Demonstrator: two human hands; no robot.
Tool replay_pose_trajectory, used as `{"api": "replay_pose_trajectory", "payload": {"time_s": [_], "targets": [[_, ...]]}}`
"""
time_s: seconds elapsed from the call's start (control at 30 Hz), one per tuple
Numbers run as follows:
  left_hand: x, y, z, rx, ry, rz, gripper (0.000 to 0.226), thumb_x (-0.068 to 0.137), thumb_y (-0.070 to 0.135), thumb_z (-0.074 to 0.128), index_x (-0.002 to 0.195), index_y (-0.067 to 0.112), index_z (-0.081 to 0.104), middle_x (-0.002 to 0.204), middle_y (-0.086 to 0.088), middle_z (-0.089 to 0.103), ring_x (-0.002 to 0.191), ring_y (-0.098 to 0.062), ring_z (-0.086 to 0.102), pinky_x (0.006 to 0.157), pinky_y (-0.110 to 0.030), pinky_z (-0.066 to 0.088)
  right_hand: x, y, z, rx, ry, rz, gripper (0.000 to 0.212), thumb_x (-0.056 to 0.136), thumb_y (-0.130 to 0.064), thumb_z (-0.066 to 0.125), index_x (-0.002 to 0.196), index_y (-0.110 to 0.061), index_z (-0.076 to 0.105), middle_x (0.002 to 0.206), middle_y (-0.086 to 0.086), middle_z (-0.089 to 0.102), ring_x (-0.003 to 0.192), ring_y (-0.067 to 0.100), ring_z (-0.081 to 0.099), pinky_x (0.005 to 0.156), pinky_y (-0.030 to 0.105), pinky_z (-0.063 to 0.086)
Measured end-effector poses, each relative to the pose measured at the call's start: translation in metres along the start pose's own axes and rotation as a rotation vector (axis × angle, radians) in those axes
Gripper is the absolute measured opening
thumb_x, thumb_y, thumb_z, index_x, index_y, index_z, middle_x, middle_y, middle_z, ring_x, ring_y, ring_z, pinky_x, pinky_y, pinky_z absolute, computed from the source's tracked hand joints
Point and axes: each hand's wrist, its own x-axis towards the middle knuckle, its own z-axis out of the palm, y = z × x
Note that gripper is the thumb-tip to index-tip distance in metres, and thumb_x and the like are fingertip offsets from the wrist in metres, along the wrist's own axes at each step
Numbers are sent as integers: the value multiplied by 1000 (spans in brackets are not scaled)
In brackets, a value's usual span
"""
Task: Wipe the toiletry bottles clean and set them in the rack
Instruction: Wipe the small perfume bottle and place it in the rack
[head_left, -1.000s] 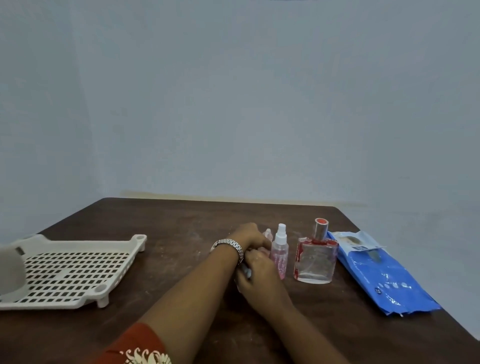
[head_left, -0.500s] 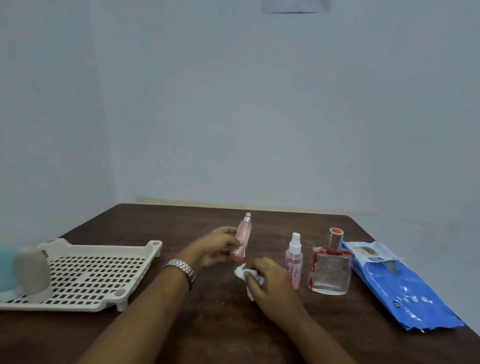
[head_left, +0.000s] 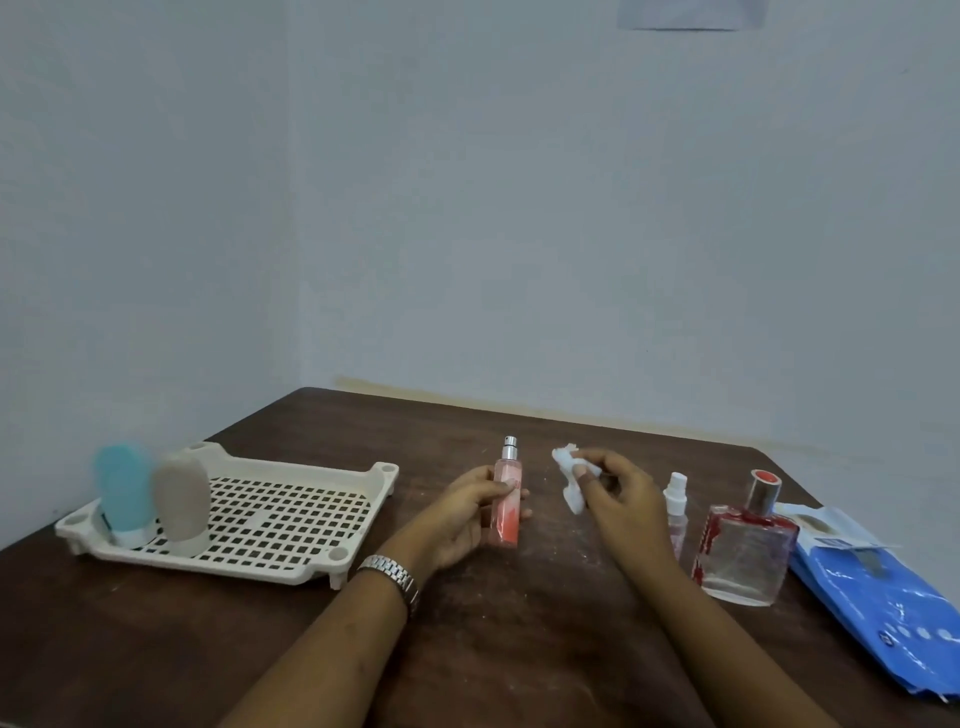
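Fingers (head_left: 485, 491) of the left hand (head_left: 462, 514) were curled round a slim pink bottle (head_left: 506, 512), thumb across its front. The hand held it upright above the table (head_left: 519, 649), between the rack (head_left: 291, 519) and the right hand (head_left: 621, 501). The right hand's thumb and fingertips were closed narrowly, pinching a crumpled white wipe (head_left: 569, 478) just beside the bottle and apart from it.

The pink bottle was a translucent cylinder with a bare metal spray head. The rack was a shallow cream plastic tray with a perforated grid floor and round corner feet. The table was dark wood, scuffed and speckled pale.

Five bottles were counted. Two soft, rounded ones, a blue tube (head_left: 122, 488) and a grey tube (head_left: 182, 501), stood side by side in the rack's left end. One was held. Two stood on the table right of the right hand: a small spray (head_left: 677, 512) with a white top, and a square flask (head_left: 743, 558) of clear glass with red trim. One blue foil pack (head_left: 883, 608) lay flat at the far right. One metal-link watch (head_left: 392, 571) circled the left wrist.
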Motion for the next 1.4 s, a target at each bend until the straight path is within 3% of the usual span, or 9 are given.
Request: {"api": "replay_pose_trajectory", "payload": {"time_s": [0.23, 0.37, 0.43, 0.53, 0.67, 0.83, 1.0, 1.2, 1.4], "targets": [[8, -10, -1, 47, 55, 61, 27, 89, -2, 57, 112, 12, 50, 111, -12, 66, 92, -21, 66, 79, -35, 55, -3, 25, 19, 54, -25, 100, 16, 87, -19, 63, 102, -22, 68, 97, -8, 68, 87, 7, 63, 70, 24, 53], [12, -15, 4, 118, 80, 112, 36, 85, 0, 65, 115, 10, 48, 109, -11, 61, 86, -17, 62, 74, -30, 53, -3, 28, 23, 44, -46, 53, 15, 86, -17, 63, 100, -21, 68, 96, -11, 68, 87, 4, 62, 70, 18, 49], [14, -19, 6, 161, 70, 160, 40, 84, 1, 67, 119, 8, 49, 109, -11, 64, 90, -19, 63, 79, -33, 54, -5, 26, 23, 39, -57, 33, 15, 86, -17, 64, 97, -26, 67, 93, -15, 67, 86, 2, 62, 70, 17, 49], [12, -23, 12, 198, 29, 222, 36, 84, 3, 67, 117, 11, 54, 107, -10, 68, 95, -21, 65, 89, -37, 52, -7, 24, 24, 38, -49, -15, 17, 85, -15, 65, 93, -30, 66, 89, -16, 67, 84, -3, 62, 67, 12, 49], [10, -26, 18, 196, -21, 261, 26, 92, 13, 59, 118, 16, 56, 110, -7, 68, 100, -22, 66, 90, -35, 53, -9, 20, 22, 51, -36, -78, 17, 85, -11, 65, 93, -26, 67, 87, -16, 67, 83, -5, 61, 66, 8, 46], [9, -24, 22, 20, 46, 218, 28, 103, 22, 34, 108, 15, 60, 94, -8, 68, 81, -17, 66, 70, -27, 51, -11, 16, 22, 33, -32, -95, 19, 84, -11, 65, 91, -29, 66, 85, -20, 66, 82, -11, 58, 65, 4, 42], [8, -23, 21, 78, 32, 230, 16, 101, 16, 42, 101, 11, 58, 89, -5, 65, 76, -14, 61, 67, -29, 50, -11, 20, 25, -38, -2, -139, 19, 83, -15, 68, 100, -24, 69, 93, -13, 66, 85, -4, 60, 70, 3, 42], [10, -25, 20, 16, 19, 228, 10, 99, 7, 42, 93, 11, 50, 85, -8, 61, 70, -14, 58, 58, -26, 51, -13, 17, 31, -226, 19, -318, 14, 78, -11, 74, 91, -14, 73, 77, -7, 62, 66, 0, 54, 61, 4, 40], [9, -27, 22, -5, 6, 240, 11, 99, 11, 44, 88, 12, 47, 87, -9, 59, 69, -13, 59, 56, -24, 50, -9, 18, 25, -228, 51, -187, 13, 79, -10, 72, 92, -12, 74, 78, -5, 63, 71, 9, 59, 60, 4, 39]]}}
